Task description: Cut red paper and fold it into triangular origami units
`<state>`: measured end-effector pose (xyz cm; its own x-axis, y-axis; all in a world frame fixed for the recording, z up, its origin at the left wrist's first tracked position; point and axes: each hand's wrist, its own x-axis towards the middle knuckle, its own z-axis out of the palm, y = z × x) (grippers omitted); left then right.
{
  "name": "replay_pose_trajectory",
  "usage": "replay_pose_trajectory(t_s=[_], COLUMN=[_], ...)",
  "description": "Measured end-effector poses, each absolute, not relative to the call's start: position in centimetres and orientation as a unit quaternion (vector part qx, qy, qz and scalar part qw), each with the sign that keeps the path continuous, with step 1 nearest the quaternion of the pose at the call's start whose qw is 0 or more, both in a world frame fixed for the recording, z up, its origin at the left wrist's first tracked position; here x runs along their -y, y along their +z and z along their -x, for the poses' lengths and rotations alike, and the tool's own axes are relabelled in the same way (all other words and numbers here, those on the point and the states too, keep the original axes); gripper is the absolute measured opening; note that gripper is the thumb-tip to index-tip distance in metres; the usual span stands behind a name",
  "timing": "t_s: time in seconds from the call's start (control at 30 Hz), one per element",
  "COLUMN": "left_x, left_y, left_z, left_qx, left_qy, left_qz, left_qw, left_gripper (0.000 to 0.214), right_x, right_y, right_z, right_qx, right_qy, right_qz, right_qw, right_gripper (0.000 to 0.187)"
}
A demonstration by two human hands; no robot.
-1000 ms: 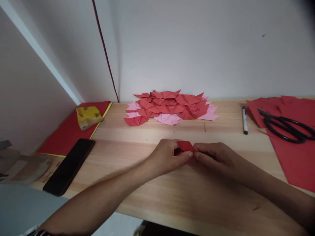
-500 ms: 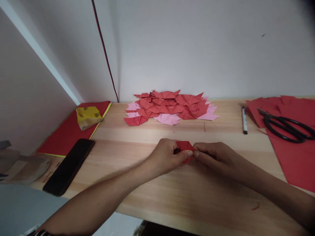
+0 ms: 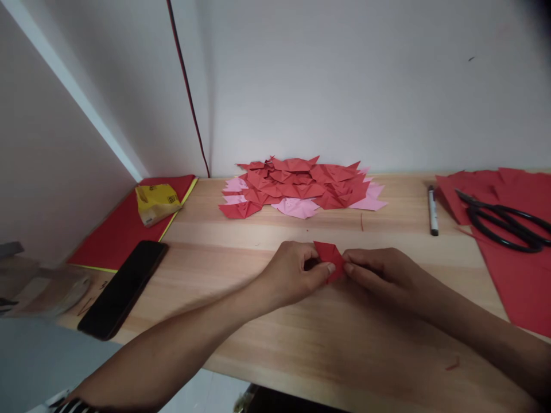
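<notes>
A small folded piece of red paper [image 3: 330, 254] is held up between my two hands, above the wooden table [image 3: 275, 338]. My left hand [image 3: 297, 267] grips it from the left, thumb lying across its front face. At its right corner, the thumb and index finger of my right hand [image 3: 379, 272] pinch the edge. The fingers behind the paper are partly hidden. Beyond my hands, against the wall, lies a pile of folded red and pink paper pieces [image 3: 297, 183] with pointed ends.
Black-handled scissors [image 3: 503, 221] lie on red paper sheets [image 3: 512, 275] at the right, beside a marker pen [image 3: 433, 211]. To the left are a phone [image 3: 123, 289], a red sheet stack [image 3: 116, 229] and a yellow packet [image 3: 157, 203]. A clear container [image 3: 47, 292] sits at the far left.
The red paper is turned slightly, showing more of its front face, still between both hands. The whole view has shifted a little, so the things on the table appear slightly farther right.
</notes>
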<state>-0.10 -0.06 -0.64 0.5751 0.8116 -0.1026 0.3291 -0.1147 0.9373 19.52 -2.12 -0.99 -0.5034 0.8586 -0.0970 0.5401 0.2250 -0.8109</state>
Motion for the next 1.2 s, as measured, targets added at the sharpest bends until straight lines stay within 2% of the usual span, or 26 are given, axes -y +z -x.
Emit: replay_pose_trajectory(t_s=[0.17, 0.37, 0.57, 0.87, 1.1, 1.2], left_x=[0.12, -0.03, -0.05, 0.00, -0.12, -0.08], left_y=[-0.57, -0.29, -0.54, -0.79, -0.42, -0.49], left_z=[-0.02, -0.16, 0.02, 0.04, -0.05, -0.01], left_qx=[-0.407, -0.401, -0.376, -0.363, -0.399, -0.396], left_qy=[0.228, 0.227, 0.232, 0.242, 0.210, 0.219], left_qz=[-0.729, -0.708, -0.710, -0.736, -0.663, -0.670], left_qw=[0.501, 0.535, 0.549, 0.518, 0.597, 0.588], left_gripper=[0.019, 0.018, 0.020, 0.020, 0.023, 0.022], right_x=[2.39, 2.17, 2.63, 2.79, 2.37, 2.38], right_y=[-0.97, -1.00, -0.97, -0.97, -0.86, -0.84], right_z=[-19.37, -19.67, -19.46, -19.29, -19.61, -19.53], right_qx=[0.767, 0.764, 0.789, 0.791, 0.772, 0.770], right_qy=[0.382, 0.419, 0.405, 0.397, 0.410, 0.399], right_qz=[0.482, 0.450, 0.426, 0.432, 0.448, 0.462], right_qw=[0.185, 0.197, 0.180, 0.174, 0.186, 0.187], right_gripper=[0.026, 0.029, 0.028, 0.028, 0.029, 0.028])
